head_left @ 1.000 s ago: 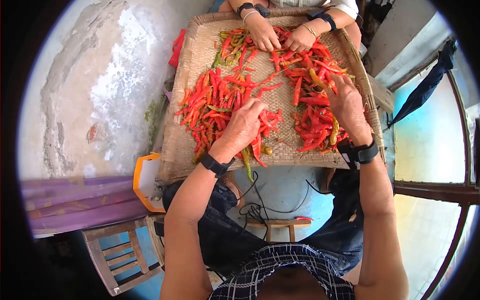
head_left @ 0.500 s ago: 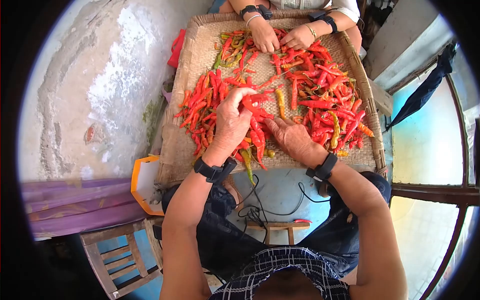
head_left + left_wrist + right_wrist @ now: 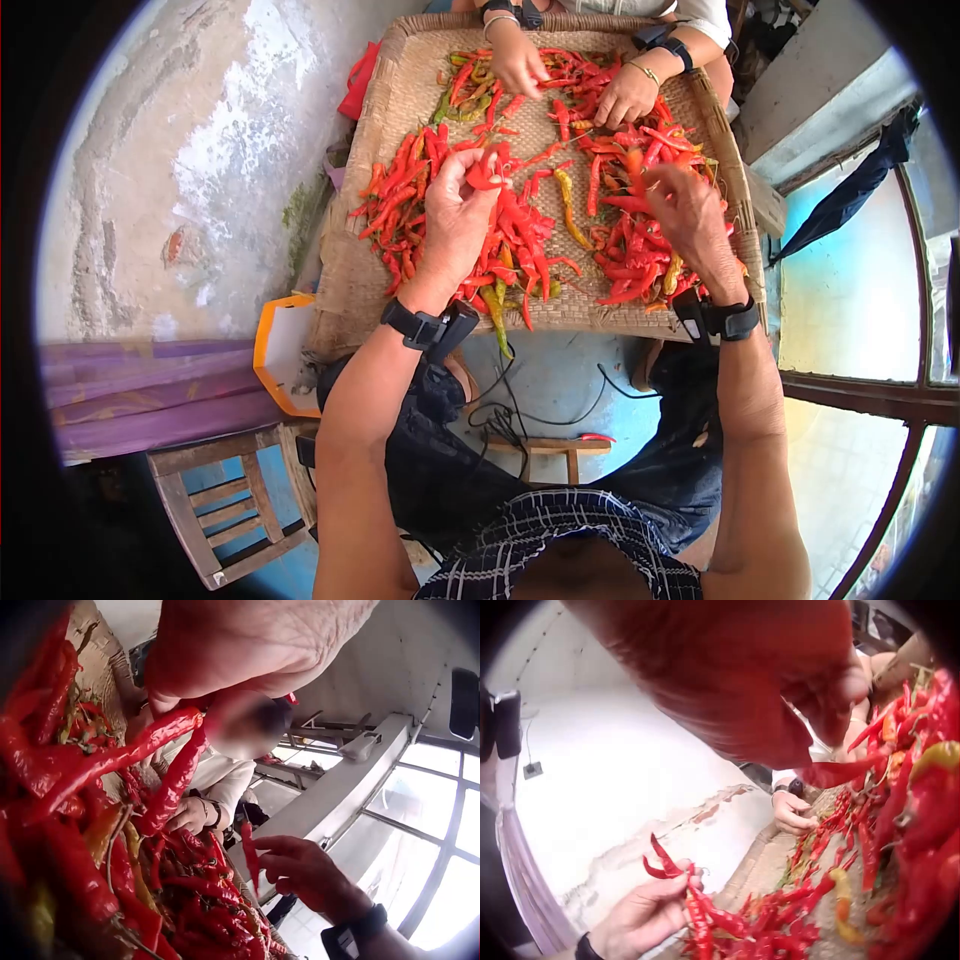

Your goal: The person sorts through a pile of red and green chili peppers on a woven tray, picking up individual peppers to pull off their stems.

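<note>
My left hand (image 3: 455, 225) is raised over the left pile of red chili peppers (image 3: 400, 195) and grips several red chili peppers (image 3: 664, 859), their tips sticking out past the thumb. My right hand (image 3: 692, 222) is above the right pile of chili peppers (image 3: 630, 250). Between its thumb and fingers it pinches one red chili pepper (image 3: 250, 856), which hangs lengthwise in the left wrist view. Both piles lie on a woven tray (image 3: 345, 270). A curved yellow chili pepper (image 3: 568, 205) lies between them.
Across the tray, another person's hands (image 3: 515, 60) work among peppers at the far edge. A rough wall (image 3: 200, 200) stands to the left and a window (image 3: 850, 300) to the right. Below are an orange-rimmed box (image 3: 285, 355), a wooden chair (image 3: 225, 500) and black cables (image 3: 510, 420).
My right hand went from the right pile to beside my left hand, then back over the right pile, now with a pepper. The yellow pepper appeared mid-tray. The other person's hands moved apart.
</note>
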`<control>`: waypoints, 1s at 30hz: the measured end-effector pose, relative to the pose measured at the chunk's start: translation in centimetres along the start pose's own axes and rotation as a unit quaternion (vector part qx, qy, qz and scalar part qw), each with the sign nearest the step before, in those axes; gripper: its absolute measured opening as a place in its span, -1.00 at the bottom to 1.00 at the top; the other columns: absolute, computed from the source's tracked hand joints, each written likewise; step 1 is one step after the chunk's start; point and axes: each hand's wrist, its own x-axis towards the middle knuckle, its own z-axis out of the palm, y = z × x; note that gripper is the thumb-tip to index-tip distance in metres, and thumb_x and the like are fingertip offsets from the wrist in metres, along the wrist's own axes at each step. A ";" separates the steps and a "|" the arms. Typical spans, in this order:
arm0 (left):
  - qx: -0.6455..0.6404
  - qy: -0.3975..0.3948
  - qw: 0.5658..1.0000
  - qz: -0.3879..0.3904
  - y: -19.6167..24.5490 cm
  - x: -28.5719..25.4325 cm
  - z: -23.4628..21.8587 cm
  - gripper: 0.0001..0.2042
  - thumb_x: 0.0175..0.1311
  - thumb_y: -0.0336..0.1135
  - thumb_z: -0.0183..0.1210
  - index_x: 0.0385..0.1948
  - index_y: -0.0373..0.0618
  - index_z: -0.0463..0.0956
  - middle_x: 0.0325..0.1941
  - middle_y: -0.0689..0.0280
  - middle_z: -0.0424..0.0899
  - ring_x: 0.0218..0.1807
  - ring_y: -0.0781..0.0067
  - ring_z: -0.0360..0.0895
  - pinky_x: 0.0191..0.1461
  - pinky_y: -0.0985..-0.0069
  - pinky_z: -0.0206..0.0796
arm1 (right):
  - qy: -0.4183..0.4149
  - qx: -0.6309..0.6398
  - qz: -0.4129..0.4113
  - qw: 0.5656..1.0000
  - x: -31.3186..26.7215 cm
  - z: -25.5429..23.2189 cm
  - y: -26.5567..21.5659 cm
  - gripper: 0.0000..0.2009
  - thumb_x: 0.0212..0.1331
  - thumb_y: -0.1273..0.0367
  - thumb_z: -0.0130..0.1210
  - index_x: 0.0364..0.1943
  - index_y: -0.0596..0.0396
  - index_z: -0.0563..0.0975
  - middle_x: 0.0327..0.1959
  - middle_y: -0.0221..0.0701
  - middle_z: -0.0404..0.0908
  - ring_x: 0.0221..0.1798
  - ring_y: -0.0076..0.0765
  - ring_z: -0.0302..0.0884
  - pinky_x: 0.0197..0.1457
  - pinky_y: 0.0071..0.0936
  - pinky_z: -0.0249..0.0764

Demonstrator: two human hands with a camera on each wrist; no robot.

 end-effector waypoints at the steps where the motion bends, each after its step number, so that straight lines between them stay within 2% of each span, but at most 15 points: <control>1: -0.084 0.012 0.996 -0.026 0.0 -0.1 0.1 -0.73 0.21 -0.59 0.05 -0.05 -0.24 0.36 -0.17 0.32 0.52 -0.18 0.48 0.54 0.01 0.53 0.39 | 0.052 -0.067 -0.042 0.995 -0.2 0.0 0.4 -0.75 -0.01 0.46 0.14 -0.19 0.22 0.52 -0.37 -0.14 0.57 -0.41 -0.29 0.57 -0.33 -0.37 0.48; 3: -0.215 0.020 0.975 -0.052 -0.3 0.1 0.2 -0.73 0.21 -0.61 0.04 -0.05 -0.20 0.37 -0.18 0.29 0.52 -0.17 0.43 0.54 0.04 0.47 0.38 | 0.106 -0.132 -0.083 0.982 -0.6 0.8 0.5 -0.70 0.00 0.43 0.18 -0.14 0.24 0.51 -0.29 -0.12 0.57 -0.39 -0.31 0.56 -0.33 -0.37 0.48; 5: -0.247 0.018 0.966 -0.070 -0.1 -0.1 0.5 -0.73 0.21 -0.61 0.04 -0.05 -0.20 0.37 -0.18 0.27 0.52 -0.15 0.42 0.53 0.05 0.45 0.37 | -0.025 0.136 -0.049 0.989 -1.5 3.1 -0.6 -0.60 0.03 0.36 0.22 -0.04 0.26 0.47 -0.22 -0.13 0.55 -0.38 -0.31 0.54 -0.30 -0.36 0.48; 7: -0.280 0.013 0.956 -0.091 -0.3 -0.4 1.3 -0.73 0.21 -0.62 0.04 -0.05 -0.19 0.37 -0.18 0.26 0.52 -0.14 0.41 0.52 0.06 0.43 0.37 | -0.102 0.199 -0.022 0.974 -2.7 4.2 -3.2 -0.57 0.08 0.33 0.21 0.03 0.23 0.44 -0.23 -0.15 0.54 -0.41 -0.33 0.52 -0.30 -0.39 0.48; 10: -0.329 -0.005 0.938 -0.108 -1.1 -1.1 2.1 -0.73 0.21 -0.61 0.04 -0.06 -0.17 0.38 -0.18 0.26 0.52 -0.12 0.40 0.51 0.08 0.41 0.36 | -0.147 0.255 0.005 0.956 -3.3 6.3 -4.0 -0.67 0.10 0.34 0.17 -0.08 0.24 0.49 -0.43 -0.18 0.58 -0.46 -0.24 0.54 -0.32 -0.35 0.47; 14: -0.259 -0.025 0.958 -0.121 -1.8 -1.1 1.9 -0.74 0.20 -0.61 0.06 -0.08 -0.16 0.40 -0.17 0.27 0.53 -0.15 0.40 0.53 0.06 0.40 0.38 | -0.229 0.225 -0.007 0.947 -3.3 6.4 -3.6 -0.80 0.10 0.41 0.12 -0.22 0.24 0.52 -0.54 -0.21 0.59 -0.48 -0.21 0.56 -0.34 -0.35 0.47; 17: -0.232 0.035 0.960 -0.154 -1.0 -0.4 1.1 -0.75 0.20 -0.59 0.08 -0.08 -0.16 0.40 -0.15 0.26 0.53 -0.16 0.38 0.56 -0.01 0.39 0.43 | -0.199 0.177 -0.032 0.963 -3.1 4.7 -3.3 -0.89 0.08 0.47 0.06 -0.36 0.24 0.54 -0.59 -0.24 0.57 -0.50 -0.30 0.56 -0.38 -0.39 0.47; 20: -0.281 0.054 0.947 -0.145 -1.1 0.3 0.2 -0.74 0.21 -0.59 0.07 -0.07 -0.16 0.38 -0.14 0.25 0.53 -0.16 0.36 0.56 0.01 0.38 0.43 | -0.114 0.179 0.037 0.976 -1.2 2.5 -0.7 -0.88 0.07 0.47 0.03 -0.38 0.26 0.54 -0.60 -0.28 0.57 -0.52 -0.48 0.52 -0.41 -0.47 0.46; 22: -0.293 0.049 0.945 -0.140 -0.6 0.4 0.1 -0.74 0.21 -0.59 0.05 -0.07 -0.16 0.38 -0.13 0.24 0.52 -0.15 0.36 0.55 0.01 0.37 0.42 | 0.018 0.132 0.050 0.990 0.1 0.9 0.6 -0.87 0.07 0.45 0.05 -0.33 0.21 0.55 -0.56 -0.24 0.59 -0.52 -0.34 0.55 -0.39 -0.42 0.48; 23: -0.300 0.051 0.943 -0.132 -0.3 0.5 0.2 -0.74 0.22 -0.60 0.04 -0.07 -0.16 0.38 -0.13 0.24 0.52 -0.14 0.36 0.54 0.02 0.36 0.42 | 0.119 -0.016 0.036 0.992 0.5 0.6 1.2 -0.82 0.08 0.41 0.09 -0.24 0.18 0.54 -0.49 -0.19 0.60 -0.46 -0.21 0.58 -0.34 -0.35 0.49; 24: -0.308 0.053 0.942 -0.123 -0.2 0.6 0.3 -0.75 0.22 -0.61 0.03 -0.07 -0.16 0.38 -0.13 0.24 0.52 -0.14 0.36 0.54 0.02 0.35 0.42 | 0.119 -0.015 0.037 0.992 0.5 0.5 1.1 -0.82 0.08 0.41 0.09 -0.24 0.18 0.54 -0.49 -0.19 0.60 -0.46 -0.21 0.58 -0.34 -0.35 0.49; 26: -0.323 0.052 0.937 -0.124 -0.1 0.2 0.7 -0.75 0.22 -0.61 0.03 -0.07 -0.16 0.38 -0.13 0.24 0.52 -0.13 0.38 0.53 0.02 0.34 0.42 | 0.189 -0.096 -0.082 0.974 0.3 0.7 0.6 -0.76 0.09 0.37 0.14 -0.17 0.16 0.51 -0.40 -0.15 0.60 -0.38 -0.12 0.58 -0.30 -0.29 0.50; 28: -0.358 0.052 0.921 -0.145 0.0 -0.2 1.3 -0.75 0.22 -0.60 0.04 -0.08 -0.15 0.38 -0.13 0.24 0.52 -0.14 0.40 0.52 0.02 0.34 0.42 | -0.038 0.146 -0.006 0.988 -1.3 2.2 -1.7 -0.75 0.14 0.29 0.15 -0.21 0.20 0.53 -0.34 -0.18 0.58 -0.38 -0.23 0.57 -0.27 -0.35 0.48; 29: -0.382 0.045 0.911 -0.146 -0.3 -0.3 1.6 -0.75 0.22 -0.59 0.05 -0.08 -0.15 0.37 -0.14 0.25 0.50 -0.14 0.42 0.50 0.02 0.35 0.41 | -0.123 0.218 0.000 0.968 -2.2 3.3 -3.0 -0.73 0.18 0.27 0.13 -0.21 0.23 0.54 -0.36 -0.23 0.59 -0.34 -0.36 0.55 -0.25 -0.40 0.47; 30: -0.380 0.040 0.912 -0.151 -0.7 -0.4 1.8 -0.75 0.22 -0.59 0.05 -0.08 -0.15 0.37 -0.14 0.25 0.50 -0.14 0.42 0.50 0.02 0.35 0.41 | -0.196 0.305 0.077 0.929 -3.0 4.8 -3.9 -0.68 0.22 0.24 0.10 -0.17 0.28 0.51 -0.34 -0.29 0.59 -0.28 -0.40 0.53 -0.22 -0.42 0.48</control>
